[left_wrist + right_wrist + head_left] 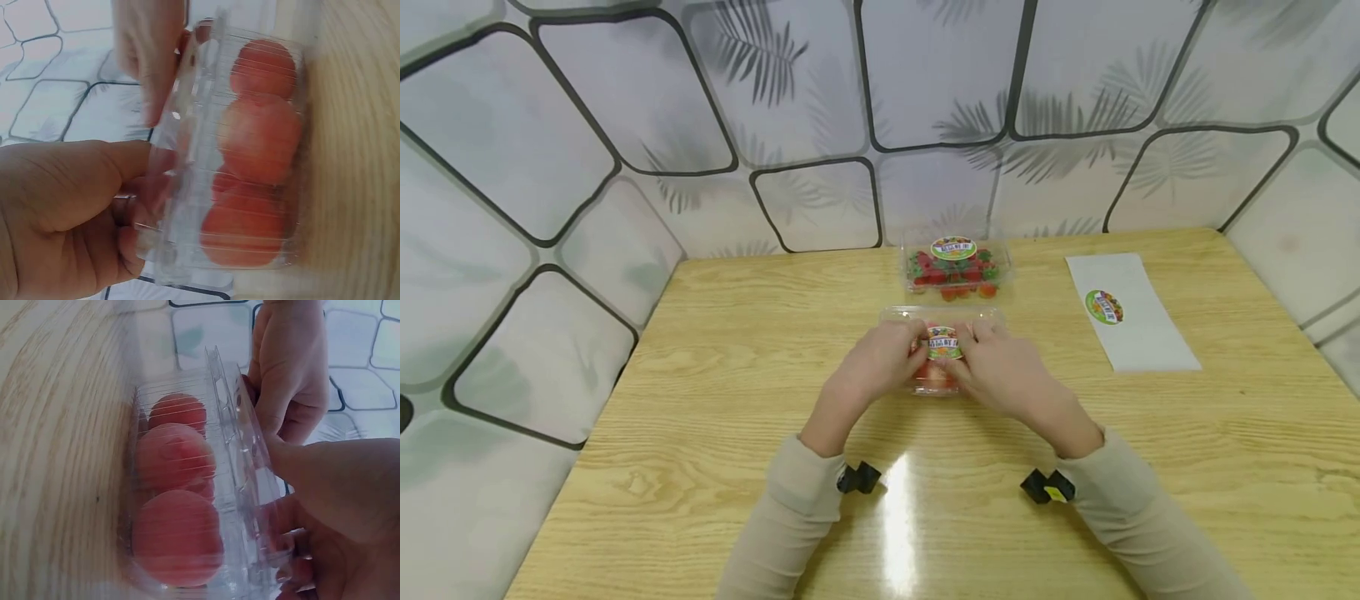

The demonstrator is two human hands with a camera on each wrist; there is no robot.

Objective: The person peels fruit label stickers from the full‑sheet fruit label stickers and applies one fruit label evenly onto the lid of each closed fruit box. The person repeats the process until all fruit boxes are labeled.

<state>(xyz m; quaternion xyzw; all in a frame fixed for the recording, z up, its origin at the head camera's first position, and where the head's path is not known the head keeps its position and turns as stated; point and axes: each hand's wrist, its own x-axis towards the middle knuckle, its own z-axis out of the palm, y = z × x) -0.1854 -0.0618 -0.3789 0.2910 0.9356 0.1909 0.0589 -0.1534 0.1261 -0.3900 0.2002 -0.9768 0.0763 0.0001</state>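
Observation:
A clear plastic clamshell box [936,390] of reddish, peach-like fruit [175,453] stands at mid-table. An oval, colourful label [943,342] lies on its lid, its two ends covered by fingers. My left hand [883,354] holds the label's left side against the lid, fingers bent. From the other side my right hand [1003,367] holds the label's right side, its thumb low along the edge. The left wrist view shows the left thumb [128,159] reaching to the lid; the right wrist view shows the right thumb [300,459] there too.
Behind stands another clear box [957,271] of strawberry-like red fruit with green leaves, an oval label [953,248] on its lid. A white backing sheet [1150,321] with one oval label [1104,307] lies to the right. A patterned wall covering [820,204] borders the wooden table [715,375].

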